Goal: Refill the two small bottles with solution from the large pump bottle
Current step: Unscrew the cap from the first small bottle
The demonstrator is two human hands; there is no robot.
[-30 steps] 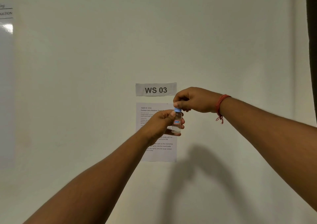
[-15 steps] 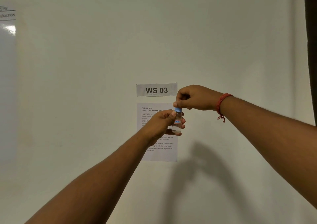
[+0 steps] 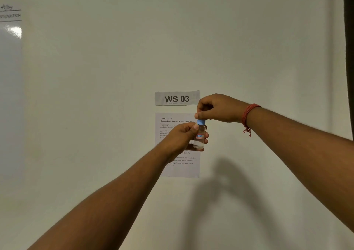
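Note:
A small clear bottle [image 3: 199, 137] with a red-bordered label and a little liquid at its bottom is held upright in front of a wall. My left hand [image 3: 182, 137] grips its body, thumb near the neck. From above, my right hand [image 3: 216, 108] pinches the bottle's blue cap [image 3: 201, 122] between its fingertips. A red thread bracelet [image 3: 249, 115] circles the right wrist. The large pump bottle and the second small bottle are out of view.
Behind the hands hangs a paper sign reading "WS 03" [image 3: 177, 98] above a printed task sheet [image 3: 180, 165] on the pale wall. A whiteboard edge [image 3: 10, 58] shows at far left, a dark strip [image 3: 349, 38] at far right.
My right hand has shifted slightly at the blue cap, its knuckles turning a little. The bottle and left hand stay in nearly the same place.

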